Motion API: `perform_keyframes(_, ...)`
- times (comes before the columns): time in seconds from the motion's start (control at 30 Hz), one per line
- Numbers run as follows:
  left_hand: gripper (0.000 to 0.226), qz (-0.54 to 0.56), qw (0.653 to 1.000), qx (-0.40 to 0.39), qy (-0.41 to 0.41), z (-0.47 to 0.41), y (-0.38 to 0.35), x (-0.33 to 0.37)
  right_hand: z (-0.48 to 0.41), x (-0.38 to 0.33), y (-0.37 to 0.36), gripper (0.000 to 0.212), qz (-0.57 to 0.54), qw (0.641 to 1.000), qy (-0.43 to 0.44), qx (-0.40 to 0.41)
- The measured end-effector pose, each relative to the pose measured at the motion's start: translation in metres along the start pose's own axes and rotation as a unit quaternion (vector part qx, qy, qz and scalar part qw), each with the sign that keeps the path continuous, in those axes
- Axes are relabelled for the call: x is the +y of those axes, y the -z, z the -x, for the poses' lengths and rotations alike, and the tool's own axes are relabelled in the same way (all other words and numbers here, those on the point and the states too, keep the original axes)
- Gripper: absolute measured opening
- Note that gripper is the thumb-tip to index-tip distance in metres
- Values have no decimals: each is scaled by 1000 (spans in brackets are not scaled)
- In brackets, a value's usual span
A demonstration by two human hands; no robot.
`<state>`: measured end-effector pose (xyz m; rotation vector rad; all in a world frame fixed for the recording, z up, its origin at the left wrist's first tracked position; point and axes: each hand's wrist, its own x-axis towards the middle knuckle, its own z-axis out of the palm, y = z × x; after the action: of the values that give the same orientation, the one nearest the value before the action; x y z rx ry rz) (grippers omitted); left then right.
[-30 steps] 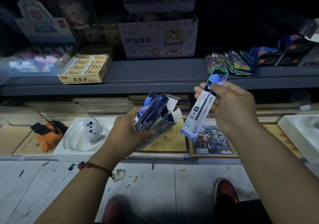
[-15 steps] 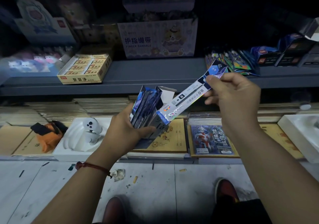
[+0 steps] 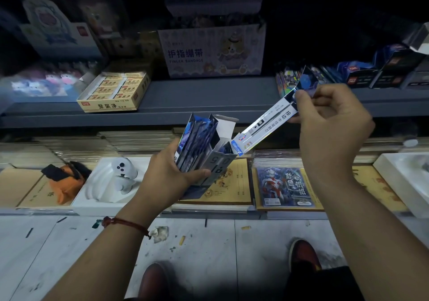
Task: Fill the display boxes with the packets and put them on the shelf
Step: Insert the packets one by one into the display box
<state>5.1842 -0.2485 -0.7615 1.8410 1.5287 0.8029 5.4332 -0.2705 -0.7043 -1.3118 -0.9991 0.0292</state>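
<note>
My left hand [image 3: 169, 173] grips a small grey display box [image 3: 217, 161] held upright in front of me, with several blue packets standing in it and its white top flap open. My right hand [image 3: 332, 126] pinches the upper end of a long white-and-blue packet [image 3: 267, 126]. That packet slants down to the left, and its lower tip sits at the box's open right edge. More packets [image 3: 287, 77] lie in a loose pile on the grey shelf [image 3: 209, 96], just behind my right hand.
On the shelf stand a yellow eraser box [image 3: 113, 94], a finger-bandage carton [image 3: 213, 52] and dark display boxes [image 3: 380, 73] at right. Below lie notebooks [image 3: 232, 184], a card pack [image 3: 285, 187], a white tray with a controller [image 3: 111, 184] and an orange toy [image 3: 65, 184]. My shoes show on the floor.
My right hand swung the packet from near upright to slanting, and brought its lower tip leftward to the box opening. My left hand tilted the box more upright.
</note>
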Motion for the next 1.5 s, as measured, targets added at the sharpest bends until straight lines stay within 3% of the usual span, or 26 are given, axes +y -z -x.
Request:
perform_keyframes(0.3, 60, 11, 1000, -9, -13, 3, -9, 4, 12, 1, -12, 10, -25, 1000, -4, 13)
perform_keyframes(0.5, 62, 30, 999, -5, -16, 5, -9, 11, 25, -7, -23, 10, 47, 993, 109, -28)
perform_keyframes(0.67, 62, 55, 998, 14, -2, 5, -4, 11, 26, -6, -21, 5, 77, 966, 193, -150)
perform_keyframes(0.8, 63, 45, 999, 18, -7, 6, -1, 10, 32, -4, -22, 23, 101, 933, 147, -312)
perform_keyframes(0.9, 60, 20, 1000, 8, -18, 6, -4, 9, 36, -5, -24, 33, 123, 912, 117, -373)
perform_keyframes(1.17, 62, 14, 1000, 9, -16, 4, -4, 6, 34, 0, -23, 16, 86, 941, 124, -302)
perform_keyframes(1.37, 65, 3, 1000, 3, -15, 4, -5, 7, 37, 9, -26, 8, 146, 906, 113, -380)
perform_keyframes(1.5, 63, 5, 1000, 6, -12, 4, -4, 6, 37, 7, -26, 5, 132, 904, 105, -392)
